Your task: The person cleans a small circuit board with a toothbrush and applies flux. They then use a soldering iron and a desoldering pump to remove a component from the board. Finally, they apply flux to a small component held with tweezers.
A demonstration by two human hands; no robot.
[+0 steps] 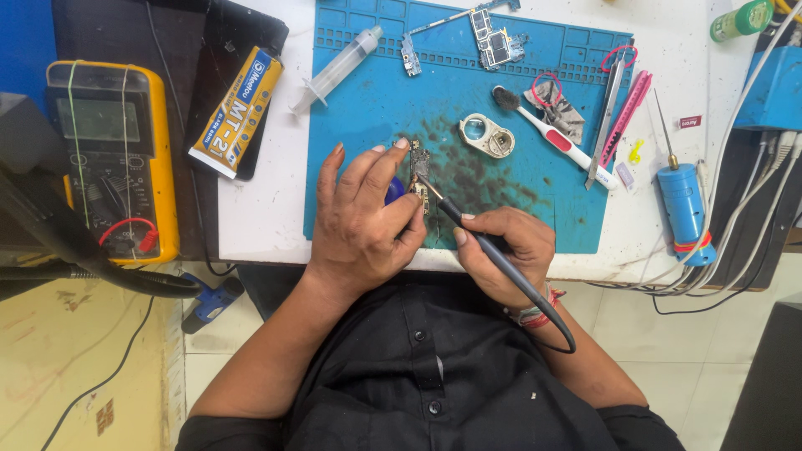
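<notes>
On the blue work mat [501, 92], the left hand [363, 217] pinched a small circuit board [419, 174] near the mat's stained middle, fingertips pressed on its edges. The right hand [501, 250] gripped a soldering iron [468, 230] like a pen, tip touching the board. A round loupe [484, 135] lay just right of the board, a syringe [338, 68] at the mat's upper-left edge.

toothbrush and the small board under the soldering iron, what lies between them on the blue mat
In the head view, a round magnifier loupe lies between the toothbrush and the small board, on the blue mat.
</notes>
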